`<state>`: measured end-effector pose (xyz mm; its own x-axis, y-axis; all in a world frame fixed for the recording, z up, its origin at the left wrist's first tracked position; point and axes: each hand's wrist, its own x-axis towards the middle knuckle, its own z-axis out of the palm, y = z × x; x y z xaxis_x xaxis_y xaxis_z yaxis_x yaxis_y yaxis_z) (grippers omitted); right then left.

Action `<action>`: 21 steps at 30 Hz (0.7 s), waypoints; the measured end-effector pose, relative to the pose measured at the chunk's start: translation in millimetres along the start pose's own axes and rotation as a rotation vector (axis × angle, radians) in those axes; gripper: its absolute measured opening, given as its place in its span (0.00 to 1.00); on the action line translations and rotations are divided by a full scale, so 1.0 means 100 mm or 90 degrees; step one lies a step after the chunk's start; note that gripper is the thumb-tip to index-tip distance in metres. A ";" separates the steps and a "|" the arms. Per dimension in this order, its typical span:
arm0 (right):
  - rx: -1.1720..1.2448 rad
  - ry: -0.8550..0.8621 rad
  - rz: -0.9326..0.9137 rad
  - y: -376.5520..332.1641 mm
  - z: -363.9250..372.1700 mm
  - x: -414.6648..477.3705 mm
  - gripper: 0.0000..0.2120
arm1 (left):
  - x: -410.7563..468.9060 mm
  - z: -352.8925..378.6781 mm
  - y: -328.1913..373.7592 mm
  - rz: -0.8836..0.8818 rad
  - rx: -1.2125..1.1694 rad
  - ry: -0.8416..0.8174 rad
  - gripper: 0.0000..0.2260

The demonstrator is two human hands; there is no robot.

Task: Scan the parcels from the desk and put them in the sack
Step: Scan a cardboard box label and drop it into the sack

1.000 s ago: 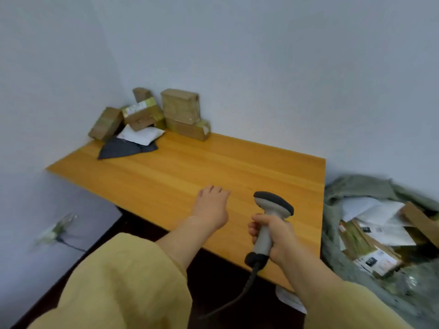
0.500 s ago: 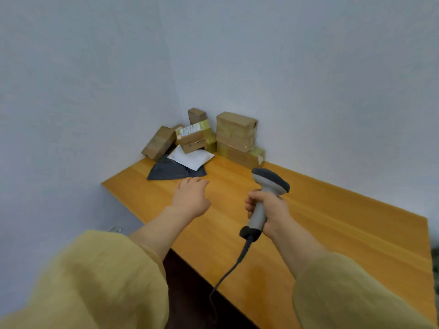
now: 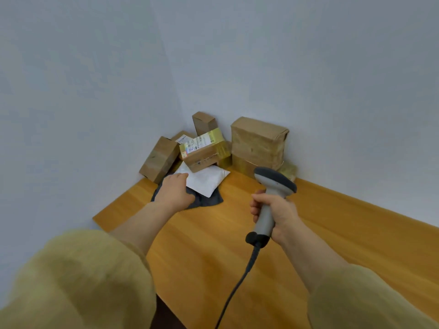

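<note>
Pickup is the step we judge to be in hand: one more parcel has to be taken before it can be scanned.

Starting at the left, our left hand stretches out over the dark grey mailer, its fingers straight and its tips at the near edge of the white mailer. It has closed on nothing. We cannot tell whether the palm presses the dark mailer or only hangs above it. The white mailer lies partly on the dark one, and its far edge is tucked under the yellow-taped box.

All the parcels sit in the far left corner of the desk. We count two soft mailers and six cardboard boxes. They are a tilted box, a half-hidden labelled box, a small upright box, the yellow-taped one, a large box and a flat box beneath it.

Further right, our right hand is wrapped firmly round the handle of the one scanner, whose cable trails down toward us.

Next, we think, the left fingers must curl round a mailer and slide it free without toppling the box above, then turn its label toward the scanner. The sack is out of view.
</note>
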<state>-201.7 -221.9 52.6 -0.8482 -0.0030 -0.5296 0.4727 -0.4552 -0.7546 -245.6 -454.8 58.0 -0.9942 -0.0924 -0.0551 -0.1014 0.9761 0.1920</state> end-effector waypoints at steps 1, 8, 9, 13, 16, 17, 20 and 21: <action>0.003 0.006 0.003 0.00 0.09 0.13 0.05 | 0.23 0.03 -0.10 0.011 -0.009 -0.004 0.08; -0.005 0.081 -0.004 0.05 0.78 1.09 0.03 | 1.84 0.34 -0.70 0.015 -0.101 -0.033 0.34; -0.015 0.092 0.003 0.07 0.89 1.20 0.03 | 2.02 0.36 -0.77 0.019 -0.117 -0.034 0.37; -0.037 0.121 0.015 0.08 1.23 1.51 0.04 | 2.62 0.37 -0.90 0.059 -0.033 -0.097 0.54; -0.075 0.130 0.000 0.06 1.34 1.65 0.05 | 2.89 0.41 -0.94 0.080 -0.010 -0.149 0.59; -0.088 0.131 -0.003 0.06 1.36 1.67 0.05 | 2.93 0.44 -0.95 0.079 -0.019 -0.173 0.59; -0.109 0.140 -0.006 0.07 1.37 1.72 0.06 | 2.95 0.50 -0.99 0.086 -0.051 -0.183 0.55; -0.108 0.145 -0.008 0.08 1.35 1.73 0.06 | 2.92 0.50 -1.00 0.095 -0.059 -0.164 0.53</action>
<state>-376.6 -346.4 7.2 -0.7880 0.2105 -0.5786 0.5121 -0.2976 -0.8057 -523.9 -569.3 -26.5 -0.9577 0.1150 -0.2637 0.0305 0.9521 0.3042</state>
